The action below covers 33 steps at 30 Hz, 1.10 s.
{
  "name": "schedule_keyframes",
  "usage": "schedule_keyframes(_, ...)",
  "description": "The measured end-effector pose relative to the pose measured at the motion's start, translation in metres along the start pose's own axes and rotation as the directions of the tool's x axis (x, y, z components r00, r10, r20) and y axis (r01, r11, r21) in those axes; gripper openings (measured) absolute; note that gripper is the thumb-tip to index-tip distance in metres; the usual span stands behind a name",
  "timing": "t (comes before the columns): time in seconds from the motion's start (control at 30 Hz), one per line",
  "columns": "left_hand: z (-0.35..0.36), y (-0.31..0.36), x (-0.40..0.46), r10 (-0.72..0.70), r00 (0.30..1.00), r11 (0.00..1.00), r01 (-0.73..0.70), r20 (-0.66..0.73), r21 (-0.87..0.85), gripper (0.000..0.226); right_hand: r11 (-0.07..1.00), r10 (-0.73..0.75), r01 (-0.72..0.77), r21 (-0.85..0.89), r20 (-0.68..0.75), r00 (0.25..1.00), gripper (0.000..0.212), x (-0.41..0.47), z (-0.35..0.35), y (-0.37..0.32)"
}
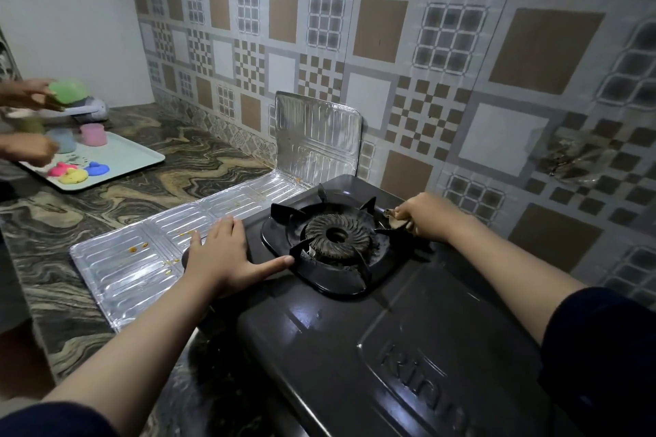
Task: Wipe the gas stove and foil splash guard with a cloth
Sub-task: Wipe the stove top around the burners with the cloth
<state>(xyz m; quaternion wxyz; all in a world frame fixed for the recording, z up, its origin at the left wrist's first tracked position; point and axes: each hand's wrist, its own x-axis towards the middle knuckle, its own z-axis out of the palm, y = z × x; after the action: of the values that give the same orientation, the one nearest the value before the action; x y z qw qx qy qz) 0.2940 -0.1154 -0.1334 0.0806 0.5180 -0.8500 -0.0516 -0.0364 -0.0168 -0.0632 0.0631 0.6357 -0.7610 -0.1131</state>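
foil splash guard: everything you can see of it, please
The foil splash guard is thin, shiny silver foil with ribbed panels. Most of it lies flat on the marbled counter left of the stove; its far panel stands upright against the tiled wall. Orange-brown spatter dots it. The left hand rests partly on its near edge.

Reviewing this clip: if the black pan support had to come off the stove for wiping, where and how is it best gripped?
Probably by two opposite prongs of the pan support, from straight above. The prongs stand up clear of the burner, so fingers can hook round them, and the ring appears to sit loose in its recess. The left hand lies flat beside the near-left prong; the right hand holds the cloth.
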Motion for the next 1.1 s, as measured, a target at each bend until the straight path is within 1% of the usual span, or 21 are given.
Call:
schedule_keyframes(0.23, 0.000, 0.001, -0.004, 0.016, 1.000, 1.000, -0.016, -0.002, 0.006, 0.151, 0.995, 0.091, -0.091, 0.032, 0.013, 0.996, 0.039, -0.033, -0.003, -0.001)
schedule_keyframes(0.33, 0.000, 0.001, -0.004, 0.026, 1.000, 1.000, -0.026, -0.011, 0.008, 0.147, 0.984, 0.152, -0.155, 0.084, 0.044, 0.987, 0.036, -0.044, -0.003, 0.002)
schedule_keyframes(0.4, -0.002, 0.001, -0.005, 0.023, 1.000, 1.000, -0.024, -0.017, -0.007, 0.147, 0.973, 0.190, -0.197, 0.123, 0.069, 0.979, 0.034, -0.051, -0.004, 0.002)
schedule_keyframes(0.47, -0.004, 0.002, -0.008, 0.023, 1.000, 1.000, -0.023, -0.007, -0.020, 0.149, 0.964, 0.216, -0.229, 0.138, 0.101, 0.971, 0.028, -0.058, -0.008, 0.002)
schedule_keyframes(0.57, -0.008, 0.005, -0.013, 0.030, 0.999, 0.999, -0.029, 0.022, -0.039, 0.152, 0.945, 0.270, -0.303, 0.122, 0.232, 0.935, 0.017, -0.066, -0.022, 0.006)
schedule_keyframes(0.67, -0.012, 0.008, -0.017, 0.034, 0.998, 0.997, -0.030, 0.060, -0.065, 0.150, 0.932, 0.326, -0.363, 0.019, 0.402, 0.856, 0.020, -0.063, -0.046, 0.009)
schedule_keyframes(0.7, -0.012, 0.009, -0.019, 0.037, 0.996, 0.997, -0.031, 0.083, -0.071, 0.149, 0.926, 0.341, -0.378, 0.001, 0.426, 0.838, 0.022, -0.061, -0.055, 0.009)
schedule_keyframes(0.77, -0.013, 0.008, -0.018, 0.060, 0.989, 0.995, -0.048, 0.139, -0.085, 0.147, 0.912, 0.363, -0.408, 0.031, 0.402, 0.841, 0.021, -0.051, -0.075, 0.001)
schedule_keyframes(0.83, -0.017, 0.002, -0.011, 0.101, 0.970, 0.989, -0.074, 0.221, -0.127, 0.145, 0.898, 0.342, -0.410, 0.156, 0.338, 0.877, 0.015, -0.037, -0.095, -0.014)
schedule_keyframes(0.87, -0.024, -0.002, -0.005, 0.131, 0.956, 0.980, -0.084, 0.262, -0.182, 0.138, 0.888, 0.320, -0.397, 0.231, 0.308, 0.896, 0.015, -0.028, -0.105, -0.023)
schedule_keyframes(0.9, -0.033, -0.004, -0.001, 0.159, 0.946, 0.959, -0.081, 0.281, -0.272, 0.120, 0.877, 0.295, -0.377, 0.298, 0.286, 0.912, 0.016, -0.019, -0.114, -0.033)
schedule_keyframes(0.93, -0.042, -0.008, 0.005, 0.183, 0.943, 0.925, -0.068, 0.280, -0.373, 0.094, 0.862, 0.262, -0.354, 0.363, 0.280, 0.924, 0.017, -0.009, -0.124, -0.047)
schedule_keyframes(0.97, -0.050, -0.013, 0.010, 0.197, 0.942, 0.874, -0.043, 0.272, -0.483, 0.074, 0.836, 0.222, -0.334, 0.435, 0.289, 0.931, 0.019, 0.003, -0.133, -0.063)
schedule_keyframes(1.0, -0.058, -0.015, 0.014, 0.204, 0.943, 0.812, -0.013, 0.262, -0.584, 0.067, 0.796, 0.173, -0.318, 0.516, 0.310, 0.935, 0.021, 0.011, -0.142, -0.079)
schedule_keyframes(1.03, -0.064, -0.020, 0.021, 0.219, 0.945, 0.757, -0.009, 0.241, -0.653, 0.070, 0.751, 0.111, -0.298, 0.590, 0.332, 0.937, 0.020, 0.021, -0.150, -0.095)
schedule_keyframes(1.1, -0.072, -0.039, 0.042, 0.286, 0.941, 0.613, -0.035, 0.181, -0.789, 0.097, 0.675, -0.005, -0.260, 0.690, 0.356, 0.935, 0.018, 0.047, -0.164, -0.131)
